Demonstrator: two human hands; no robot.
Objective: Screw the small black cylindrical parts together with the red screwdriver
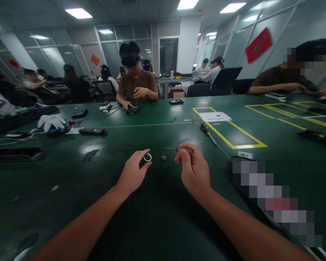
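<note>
Green table (141,224) below, your left hand (132,172) curls its fingers round one tube (145,159), your right hand (195,169) pinches one thin tool (177,149); one disc (163,158) lies between.

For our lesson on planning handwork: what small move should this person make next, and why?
Probably ease the thin tool in the right hand toward the dark cylinder: the left hand holds that cylinder with its silver-rimmed end exposed, and the tool's tip points left, to the cylinder's side, not yet touching it.
</note>
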